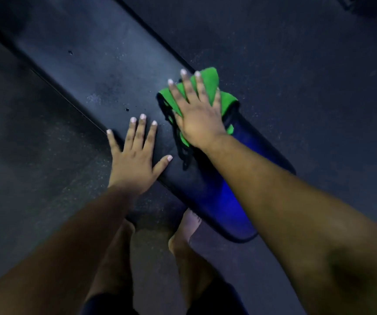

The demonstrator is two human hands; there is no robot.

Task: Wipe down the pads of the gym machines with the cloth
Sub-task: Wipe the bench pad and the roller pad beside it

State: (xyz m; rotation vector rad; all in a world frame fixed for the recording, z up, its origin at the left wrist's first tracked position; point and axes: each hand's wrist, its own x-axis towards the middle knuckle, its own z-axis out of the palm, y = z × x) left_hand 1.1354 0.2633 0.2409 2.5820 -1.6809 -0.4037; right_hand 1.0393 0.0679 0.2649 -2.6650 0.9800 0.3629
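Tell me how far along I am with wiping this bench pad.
Nothing on the pad clearly reads as finished. In hand: your right hand presses the green cloth flat near the pad's near end, while the left hand rests beside it. Left: the long far stretch, where specks show.

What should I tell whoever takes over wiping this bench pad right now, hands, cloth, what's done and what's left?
Right hand: flat, fingers straight, pressing the green cloth onto the bench pad near its right edge.
Left hand: flat, fingers spread, resting on the pad's left edge, holding nothing.
Done: cannot tell how much is wiped; the near end shows a blue sheen.
Left: specks show on the pad farther along, beyond the cloth; wipe there, then the other machines' pads.
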